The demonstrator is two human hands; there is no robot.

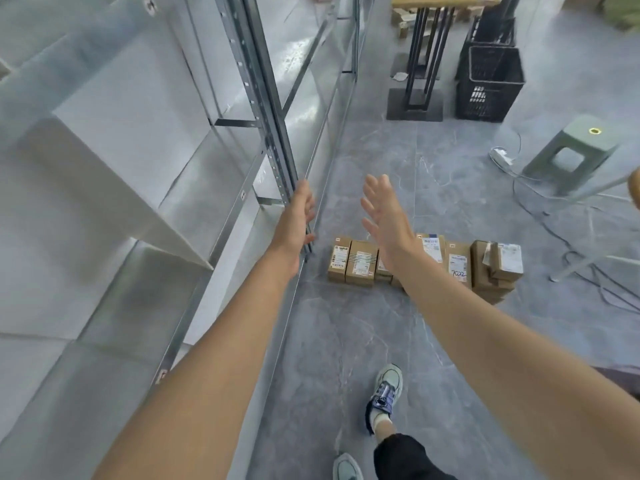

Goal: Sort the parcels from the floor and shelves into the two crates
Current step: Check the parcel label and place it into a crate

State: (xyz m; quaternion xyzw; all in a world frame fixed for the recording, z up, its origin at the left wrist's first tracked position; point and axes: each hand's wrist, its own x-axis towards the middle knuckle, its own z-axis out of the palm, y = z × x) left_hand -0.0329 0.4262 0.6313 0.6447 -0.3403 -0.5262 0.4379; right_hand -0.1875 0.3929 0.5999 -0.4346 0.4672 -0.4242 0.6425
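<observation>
A row of several brown cardboard parcels (360,266) with white labels stands on the grey floor ahead of me, ending in a small stack (498,268) at its right. My left hand (298,216) reaches forward beside the metal shelf post, fingers relaxed and holding nothing. My right hand (384,213) is stretched out above the parcels with fingers spread, empty, and its forearm hides the middle of the row. Two black plastic crates (491,84) stand at the back right, one behind the other.
A metal shelf unit (145,188) with bare white boards fills the left side. A black table stand (415,98), a green stool (575,150) and loose cables (540,199) lie on the right. My feet (384,396) are on the floor below.
</observation>
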